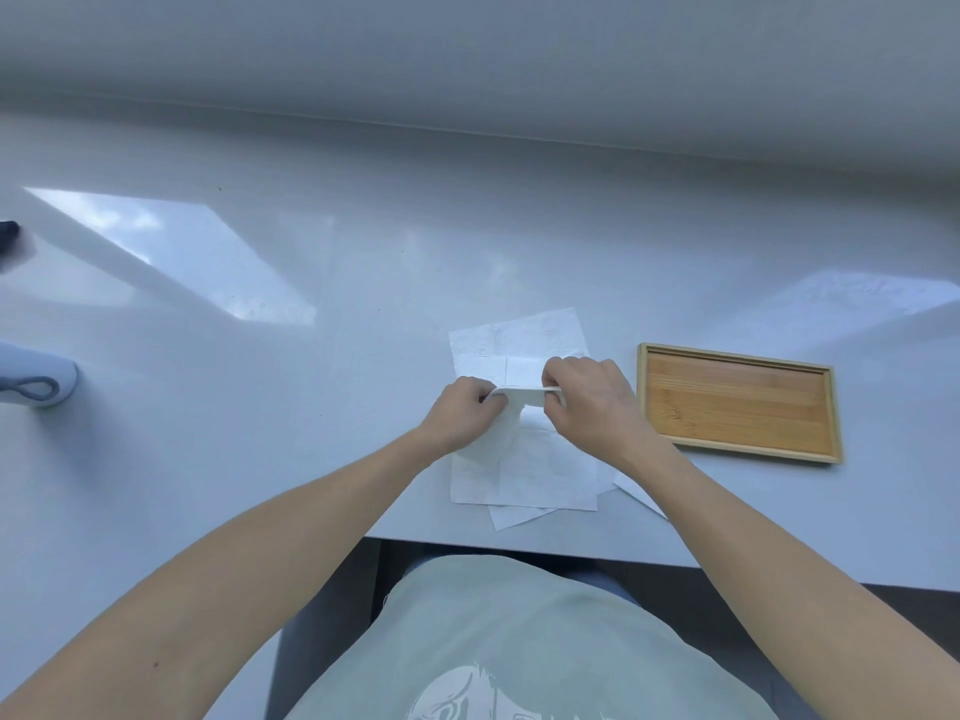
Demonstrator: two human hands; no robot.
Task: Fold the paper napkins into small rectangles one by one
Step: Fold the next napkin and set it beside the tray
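A white paper napkin (511,407) is held up above the table between both hands, its top edge stretched level and its lower part hanging down. My left hand (462,413) pinches its left end and my right hand (587,402) pinches its right end. Beneath them a loose pile of flat white napkins (540,470) lies on the pale table near its front edge, partly hidden by the hands.
An empty wooden tray (740,402) lies just right of the pile. A pale object with a grey loop (36,387) sits at the far left edge, with a dark object (8,233) beyond it. The table's front edge (519,545) runs close to my body.
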